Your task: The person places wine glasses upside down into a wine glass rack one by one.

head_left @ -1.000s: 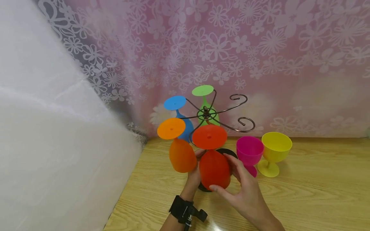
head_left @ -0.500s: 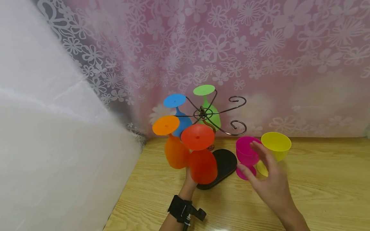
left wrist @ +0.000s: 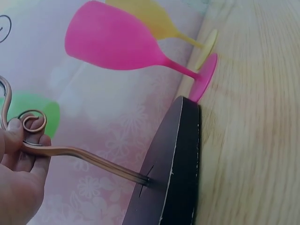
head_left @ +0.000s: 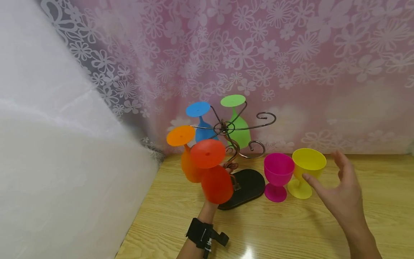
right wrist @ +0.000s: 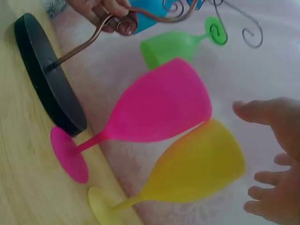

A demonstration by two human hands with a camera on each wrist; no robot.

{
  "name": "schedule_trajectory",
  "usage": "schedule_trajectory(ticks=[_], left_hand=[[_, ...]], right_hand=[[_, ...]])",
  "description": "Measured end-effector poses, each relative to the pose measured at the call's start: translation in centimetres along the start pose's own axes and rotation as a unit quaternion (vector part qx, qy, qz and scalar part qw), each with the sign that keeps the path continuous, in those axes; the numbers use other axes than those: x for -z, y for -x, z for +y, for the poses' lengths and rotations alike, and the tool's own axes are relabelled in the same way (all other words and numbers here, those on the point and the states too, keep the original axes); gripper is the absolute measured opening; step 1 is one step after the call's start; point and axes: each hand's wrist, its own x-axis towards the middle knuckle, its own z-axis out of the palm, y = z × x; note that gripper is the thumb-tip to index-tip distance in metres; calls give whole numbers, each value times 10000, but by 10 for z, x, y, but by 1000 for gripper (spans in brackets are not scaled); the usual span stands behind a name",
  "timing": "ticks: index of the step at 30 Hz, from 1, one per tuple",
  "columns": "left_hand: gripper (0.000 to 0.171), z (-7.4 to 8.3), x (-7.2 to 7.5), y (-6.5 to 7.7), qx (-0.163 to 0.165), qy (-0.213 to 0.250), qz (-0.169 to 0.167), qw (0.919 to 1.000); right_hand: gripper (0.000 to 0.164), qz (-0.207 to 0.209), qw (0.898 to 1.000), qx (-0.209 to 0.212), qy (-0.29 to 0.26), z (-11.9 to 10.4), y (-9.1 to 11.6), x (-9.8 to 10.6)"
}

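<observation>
My left hand (left wrist: 23, 183) grips the curled copper-coloured stem (left wrist: 89, 157) of a wine glass rack (head_left: 224, 128) above its black oval base (head_left: 249, 183). In the head view, a red goblet (head_left: 217, 185) largely hides that hand. Red, orange (head_left: 189, 163), blue (head_left: 203, 131) and light green (head_left: 239, 131) goblets hang upside down from the rack's arms; two curled arms at the right hold nothing. A magenta goblet (head_left: 278, 172) and a yellow goblet (head_left: 308, 162) stand upright beside the base. My right hand (head_left: 346, 198) is just right of the yellow goblet, thumb and fingers spread, holding nothing.
The light wooden table (head_left: 381, 201) carries the rack and the goblets. Behind it hangs a pink flowered curtain (head_left: 275, 64). A white sheet-like surface (head_left: 64, 162) borders the table on the left. A black strap with a camera (head_left: 202, 233) sits on my left wrist.
My right hand has left the red goblet and moved right to beside the yellow goblet. The rack's top has turned, carrying the red and orange goblets left and the green one slightly right.
</observation>
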Motion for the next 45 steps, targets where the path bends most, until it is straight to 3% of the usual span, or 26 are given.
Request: schedule_trajectory(ticks=[1,2,4,6,9,12,15,19,21,23,28,30,36,40,42,43,44,45], left_hand=[[26,0,0,0,-24,-795,379,9961],[23,-1,1,1,-50,-1563,745,9849],[26,-1,2,2,13,-2417,1281,9619],[43,1,1,1,183,-3095,1653,9362],[63,5,-1,1,262,-3689,1786,9118],[55,6,0,1,171,-4100,1544,8988],[47,5,8,3,-18,-4147,1273,9010],[57,0,19,3,0,-3859,1243,9141],[62,1,17,2,33,-3703,1337,9192],[50,4,13,1,141,-3794,1494,9130],[25,13,-7,1,131,-4364,1559,8860],[28,15,-9,2,-24,-4423,1389,8860],[62,11,7,0,181,-3845,1590,9092],[59,12,11,-1,332,-3511,1602,9219],[55,15,10,-1,575,-3561,1572,9194],[55,18,9,-1,725,-3671,1525,9147],[54,20,8,-1,840,-3916,1443,9049],[52,23,8,0,1000,-3974,1367,9019]], right_hand=[[105,-171,9998,-86,-5,4,0,1],[108,-334,9994,-131,-6,7,-1,2],[110,-603,9980,-180,-69,14,-2,2],[110,-823,9963,-211,-160,21,-2,2],[109,-1106,9930,-279,-301,29,-3,0],[108,-1251,9910,-259,-399,35,-3,-4],[107,-1255,9911,-256,-353,38,-2,-8],[104,-1141,9926,-335,-245,39,-1,-11],[102,-1064,9934,-381,-217,39,-1,-12],[99,-994,9939,-436,-203,39,-2,-14],[95,-867,9948,-503,-189,41,-3,-20],[94,-801,9952,-541,-139,41,-4,-22],[91,-598,9961,-654,15,42,-8,-22],[90,-452,9962,-717,186,40,-9,-15],[90,-407,9961,-734,268,38,-10,-9],[91,-405,9960,-735,311,37,-10,-5],[92,-443,9954,-761,366,36,-11,-2],[93,-507,9948,-780,414,35,-11,2]])
